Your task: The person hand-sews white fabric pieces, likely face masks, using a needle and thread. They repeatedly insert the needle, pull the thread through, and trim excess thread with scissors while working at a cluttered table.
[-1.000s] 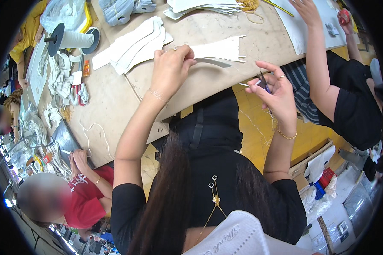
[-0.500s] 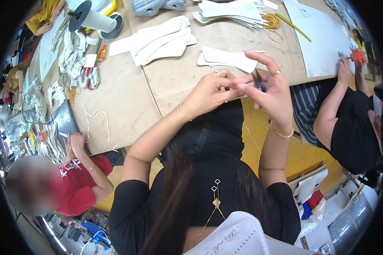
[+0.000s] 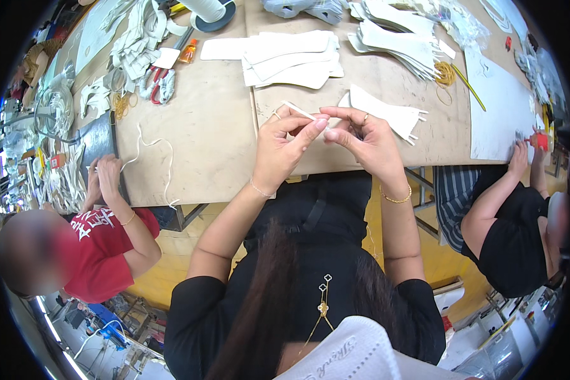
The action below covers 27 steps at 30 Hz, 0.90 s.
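In the middle of the frame the person's left hand (image 3: pixel 284 147) and right hand (image 3: pixel 363 140) meet just above the near edge of the brown cardboard-covered worktable (image 3: pixel 202 136). Both are pinched shut on a thin white strip of stiff material (image 3: pixel 302 114): the left thumb and forefinger close on it from the left, the right fingertips come in at its lower end, and the free end pokes up and to the left. What exactly the fingers are doing to the strip I cannot tell; it is too small.

Just behind the right hand lies a flat white cut piece with little tabs along one end (image 3: pixel 386 114), touching nothing but the table. Further up, at centre top, a loose stack of similar white cut panels (image 3: pixel 291 57) waits, and another fan of them (image 3: pixel 399 35) sits at upper right. Judging by those piles, most of the work seems yet to come, with one piece in hand.

At lower left a person in a red shirt (image 3: pixel 104 253) handles white cord (image 3: pixel 152 152); at right another person in black (image 3: pixel 519 234) works on a white sheet (image 3: pixel 503 107).
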{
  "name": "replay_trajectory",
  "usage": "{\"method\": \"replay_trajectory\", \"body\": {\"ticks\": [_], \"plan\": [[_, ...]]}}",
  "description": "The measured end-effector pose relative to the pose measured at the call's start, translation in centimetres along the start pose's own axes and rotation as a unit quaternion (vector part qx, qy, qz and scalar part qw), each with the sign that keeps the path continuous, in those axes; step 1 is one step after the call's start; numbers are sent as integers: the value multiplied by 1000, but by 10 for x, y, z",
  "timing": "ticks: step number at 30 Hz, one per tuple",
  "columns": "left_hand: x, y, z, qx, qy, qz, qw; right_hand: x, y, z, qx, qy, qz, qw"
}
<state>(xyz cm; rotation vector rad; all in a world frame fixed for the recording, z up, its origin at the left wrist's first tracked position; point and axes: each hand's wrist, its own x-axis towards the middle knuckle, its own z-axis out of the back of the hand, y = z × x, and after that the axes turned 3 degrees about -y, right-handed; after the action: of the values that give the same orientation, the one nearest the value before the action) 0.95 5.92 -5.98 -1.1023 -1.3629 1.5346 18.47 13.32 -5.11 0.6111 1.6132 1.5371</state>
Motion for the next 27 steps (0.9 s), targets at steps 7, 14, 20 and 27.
{"method": "replay_trajectory", "body": {"ticks": [7,14,20,27], "plan": [[72,15,50,234,-86,-190,950,5,2,4,-127,-13,-38,991],[158,29,84,597,51,-226,768,6,8,6,-178,-2,181,967],[151,12,65,638,18,-248,729,80,-20,-50,-345,-10,187,920],[119,-48,94,270,-38,-196,942,101,-27,-42,-221,6,190,957]]}}
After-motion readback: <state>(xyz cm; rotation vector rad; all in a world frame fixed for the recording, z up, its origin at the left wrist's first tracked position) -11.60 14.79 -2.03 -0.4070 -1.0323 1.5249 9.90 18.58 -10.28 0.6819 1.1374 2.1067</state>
